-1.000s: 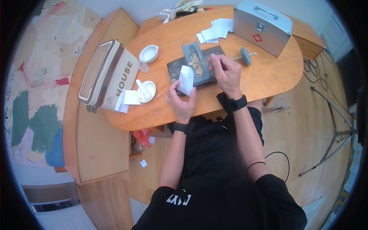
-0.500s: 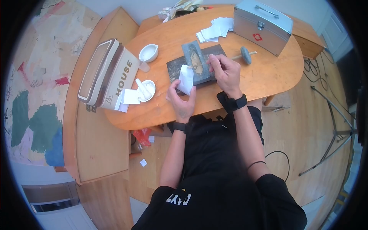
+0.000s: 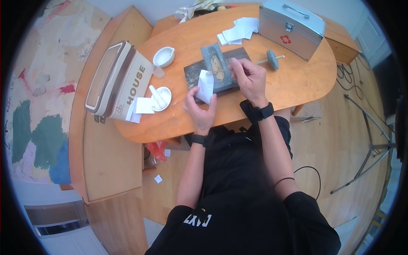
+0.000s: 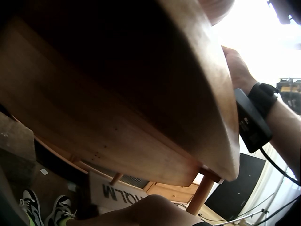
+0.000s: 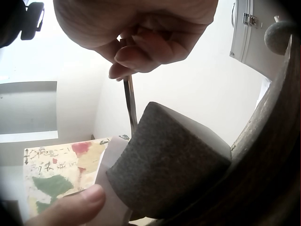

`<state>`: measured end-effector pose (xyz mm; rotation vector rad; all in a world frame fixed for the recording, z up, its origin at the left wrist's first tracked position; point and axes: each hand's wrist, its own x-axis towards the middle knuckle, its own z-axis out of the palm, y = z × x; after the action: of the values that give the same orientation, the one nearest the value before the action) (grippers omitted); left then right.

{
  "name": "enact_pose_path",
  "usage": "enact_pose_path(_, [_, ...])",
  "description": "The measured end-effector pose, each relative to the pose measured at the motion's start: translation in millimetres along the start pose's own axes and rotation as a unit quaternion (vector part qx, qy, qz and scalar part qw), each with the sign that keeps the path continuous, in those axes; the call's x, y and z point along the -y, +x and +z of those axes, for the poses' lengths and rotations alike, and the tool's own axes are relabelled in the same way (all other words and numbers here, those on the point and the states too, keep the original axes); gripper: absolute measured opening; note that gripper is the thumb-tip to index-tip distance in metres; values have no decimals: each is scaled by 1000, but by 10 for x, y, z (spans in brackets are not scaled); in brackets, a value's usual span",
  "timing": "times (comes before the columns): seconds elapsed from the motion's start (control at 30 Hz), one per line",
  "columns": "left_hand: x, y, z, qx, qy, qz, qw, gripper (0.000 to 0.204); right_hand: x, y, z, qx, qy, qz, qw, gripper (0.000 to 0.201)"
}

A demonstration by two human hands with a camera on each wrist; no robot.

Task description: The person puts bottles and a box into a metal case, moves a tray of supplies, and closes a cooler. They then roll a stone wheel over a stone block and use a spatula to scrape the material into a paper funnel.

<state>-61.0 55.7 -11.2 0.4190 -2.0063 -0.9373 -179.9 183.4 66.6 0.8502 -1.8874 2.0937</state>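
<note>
My left hand holds a white paper packet between thumb and fingers, its upper end beside a grey stone trough with tan material in it. The trough lies on a dark slab. My right hand pinches a thin stick above the trough; in the right wrist view the stick runs down from the right hand behind the stone block, near the paper. The packet's inside is hidden.
On the wooden table are a white bowl, a small cup, a mortar and pestle, loose papers, a stone wheel with a rod, a metal case and a HOUSE box.
The stick has moved left, from over the trough to the packet's upper end. The left hand and packet stay nearly in place; the whole head view has shifted slightly.
</note>
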Motion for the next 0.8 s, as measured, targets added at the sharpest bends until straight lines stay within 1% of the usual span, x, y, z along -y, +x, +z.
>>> enact_pose_path(0.13, [11,5,-1,2,-2,4,1000,56,-33,6,19,-10,0,-9,1000,22])
enact_pose_path(0.43, [-4,-1,-7,3,-4,-8,1000,56,-74,-4,36,9,4,1,1000,24])
enact_pose_path(0.5, [0,2,-7,2,-4,-6,1000,56,-81,2,37,1,-11,2,1000,23])
enact_pose_path(0.6, [1,3,-11,2,-5,-3,1000,56,-88,-5,53,-5,2,6,1000,23])
enact_pose_path(0.8, [10,2,-4,1,-6,-7,1000,56,-142,-24,64,-1,4,13,1000,23])
